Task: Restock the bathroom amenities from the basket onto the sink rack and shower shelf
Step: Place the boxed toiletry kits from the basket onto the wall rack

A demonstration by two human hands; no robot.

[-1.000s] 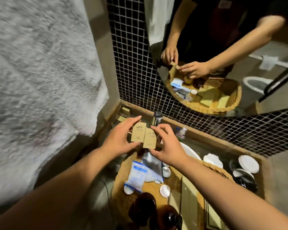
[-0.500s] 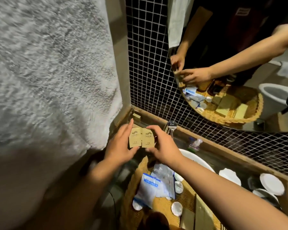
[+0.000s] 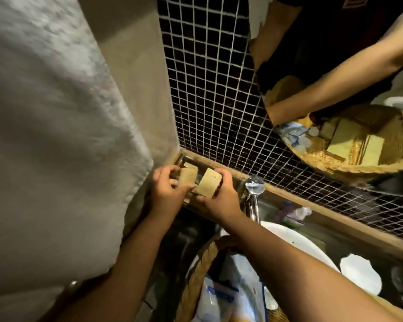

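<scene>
At frame centre, over the corner rack (image 3: pixel 181 159), the left hand (image 3: pixel 165 191) grips one card box (image 3: pixel 187 177) and the right hand (image 3: pixel 221 198) pinches a second box (image 3: pixel 209 185) by its edges. Both look light, stiff yet crushable; their narrow sides suit a gentle hold. Below lies the basket (image 3: pixel 196 270).

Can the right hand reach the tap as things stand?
Probably yes: the tap stands just beside the right hand with nothing between, though that hand grips a tan packet.
</scene>
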